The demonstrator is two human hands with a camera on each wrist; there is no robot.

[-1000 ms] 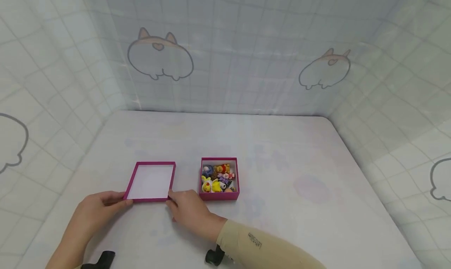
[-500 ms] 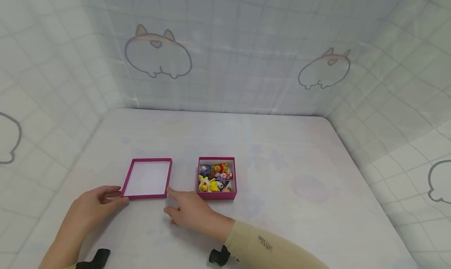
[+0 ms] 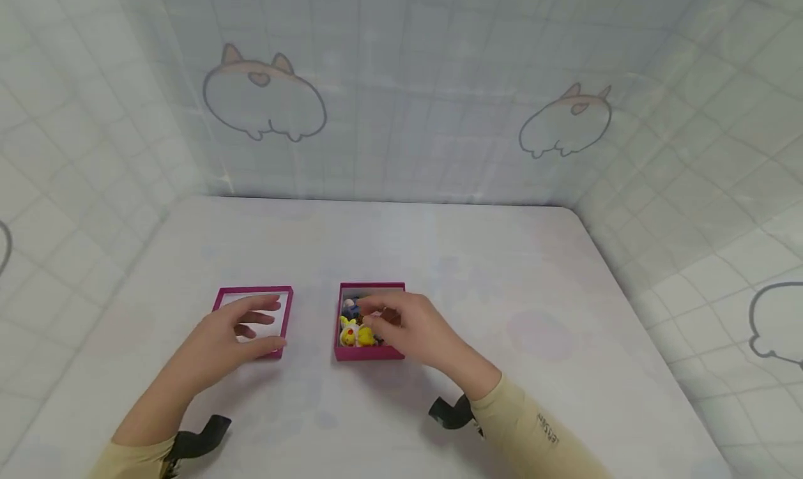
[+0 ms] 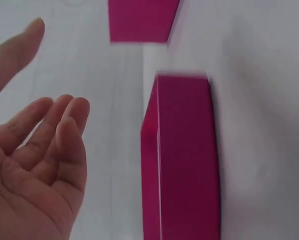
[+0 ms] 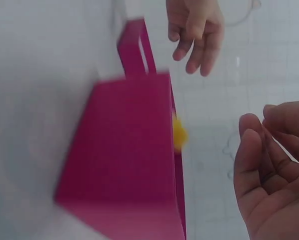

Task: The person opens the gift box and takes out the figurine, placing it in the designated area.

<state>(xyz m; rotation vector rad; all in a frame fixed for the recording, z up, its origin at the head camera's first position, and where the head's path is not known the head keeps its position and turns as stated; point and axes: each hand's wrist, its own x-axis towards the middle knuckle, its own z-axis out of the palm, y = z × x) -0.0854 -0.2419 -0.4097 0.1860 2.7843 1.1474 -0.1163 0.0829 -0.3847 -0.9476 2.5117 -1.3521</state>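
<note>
A shallow magenta box lid (image 3: pixel 288 315) with a white inside lies on the left of the table. Over it hovers my left hand (image 3: pixel 228 341), fingers spread and holding nothing; in the left wrist view this hand (image 4: pixel 37 170) is apart from the lid's side (image 4: pixel 189 155). Beside the lid stands a deeper magenta box (image 3: pixel 370 354) of small toy figurines. My right hand (image 3: pixel 422 329) is above that box with fingers bent and nothing between them, covering several toys. A yellow-and-white figurine (image 3: pixel 349 335) and a blue one (image 3: pixel 349 308) show left of its fingertips.
The white table (image 3: pixel 502 270) has a faint pastel pattern. White grid-patterned sheets (image 3: pixel 401 116) with cartoon animal outlines rise at the back and both sides. A dark strap piece (image 3: pixel 452 413) sticks out at the right wrist, another (image 3: pixel 203 437) at the left.
My left hand has let go of the lid's corner and risen over it. My right hand has left the lid's right side and moved right, over the box of figurines.
</note>
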